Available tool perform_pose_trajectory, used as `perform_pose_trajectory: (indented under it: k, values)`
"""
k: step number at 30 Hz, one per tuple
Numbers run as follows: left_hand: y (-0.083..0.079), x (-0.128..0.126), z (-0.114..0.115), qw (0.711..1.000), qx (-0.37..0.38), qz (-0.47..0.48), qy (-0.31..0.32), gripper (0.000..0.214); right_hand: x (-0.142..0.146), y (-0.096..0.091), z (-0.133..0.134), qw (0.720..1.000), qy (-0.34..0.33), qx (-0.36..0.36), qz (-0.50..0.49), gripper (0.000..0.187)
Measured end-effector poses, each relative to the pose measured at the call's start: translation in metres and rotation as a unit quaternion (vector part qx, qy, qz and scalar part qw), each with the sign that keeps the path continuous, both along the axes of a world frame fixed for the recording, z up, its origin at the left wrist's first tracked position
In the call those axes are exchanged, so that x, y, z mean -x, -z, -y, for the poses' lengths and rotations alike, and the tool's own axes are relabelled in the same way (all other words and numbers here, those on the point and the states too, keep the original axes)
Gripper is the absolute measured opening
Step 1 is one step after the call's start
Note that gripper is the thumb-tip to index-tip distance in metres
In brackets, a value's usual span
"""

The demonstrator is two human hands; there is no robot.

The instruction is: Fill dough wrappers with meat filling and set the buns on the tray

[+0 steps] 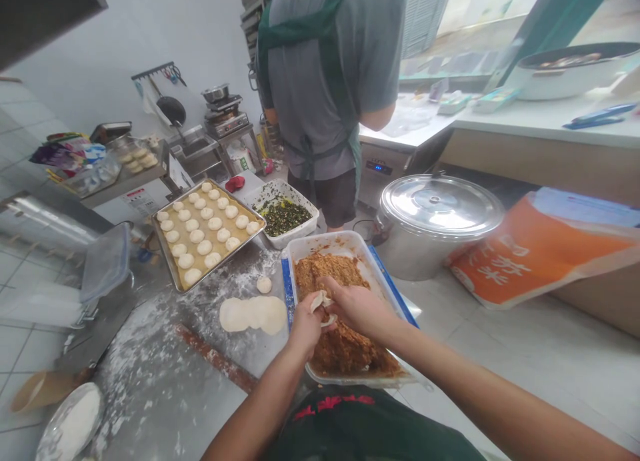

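Observation:
Over a plastic tub [370, 254] of reddish-brown filling [345, 348], my two hands meet around a dough wrapper [318, 302]. My left hand [306, 324] cups it from below with curled fingers. From the right, my right hand [353, 308] pinches its raised edge. Whatever lies inside the wrapper is mostly hidden by my fingers. Left of the tub, flat overlapping dough rounds [250, 314] lie on the floured table, and a small round bun [264, 285] sits just behind them. A floury wooden rolling pin [217, 358] lies nearer to me.
A lined baking tray [225, 251] of filled buns stands at the back left, beside a white tub [305, 231] of chopped greens. A flour bowl [73, 421] is at front left. A lidded steel pot [425, 248] stands right. A co-worker [325, 81] stands ahead, back turned.

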State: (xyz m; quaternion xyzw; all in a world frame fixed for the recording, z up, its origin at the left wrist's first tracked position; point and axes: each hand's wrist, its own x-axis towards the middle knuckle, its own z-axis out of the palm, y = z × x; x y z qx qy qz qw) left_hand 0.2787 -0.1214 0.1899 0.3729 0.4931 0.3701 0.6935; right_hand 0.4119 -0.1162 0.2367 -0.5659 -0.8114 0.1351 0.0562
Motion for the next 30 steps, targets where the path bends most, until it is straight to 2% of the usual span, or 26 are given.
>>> perform_pose_trajectory:
  k: [4,8,12,14,16,18,20,22,26,30]
  values:
    - [0.002,0.002,-0.002,0.999,0.019,-0.025,0.015,0.031,-0.001,0.0,-0.001,0.999,-0.034,0.013,0.014,0.012]
    - [0.0,0.004,-0.003,0.996,0.018,-0.058,0.069,0.03,0.003,0.002,0.006,0.998,-0.057,-0.019,0.026,0.011]
    - [0.0,0.007,-0.007,0.986,-0.007,-0.12,0.118,0.026,0.006,0.007,0.005,0.998,-0.051,-0.022,0.011,0.022]
    - [0.001,0.007,-0.009,0.988,0.003,-0.122,0.095,0.03,0.005,0.008,0.0,0.999,-0.048,-0.007,0.012,0.018]
    - [0.001,0.006,-0.01,0.996,0.029,-0.072,0.039,0.037,0.003,0.007,-0.004,0.999,-0.03,-0.005,0.011,0.011]
    - [0.0,0.004,-0.009,0.999,0.043,-0.005,-0.012,0.04,0.001,0.007,-0.006,1.0,0.001,-0.019,0.003,0.017]
    - [0.0,0.001,-0.007,0.998,0.034,0.032,-0.044,0.039,0.001,0.006,-0.005,0.999,0.022,-0.029,0.001,0.022]
    - [0.002,-0.002,-0.004,0.998,0.006,0.024,-0.061,0.036,0.003,0.007,-0.002,0.999,0.021,-0.024,0.015,0.02]
    - [0.007,-0.004,0.001,0.998,-0.049,-0.042,-0.028,0.026,0.008,0.009,0.004,0.998,-0.051,-0.01,0.046,0.014]
    - [0.013,-0.001,0.0,0.994,-0.077,-0.07,0.025,0.025,0.01,0.012,0.005,0.996,-0.07,-0.023,0.04,0.029]
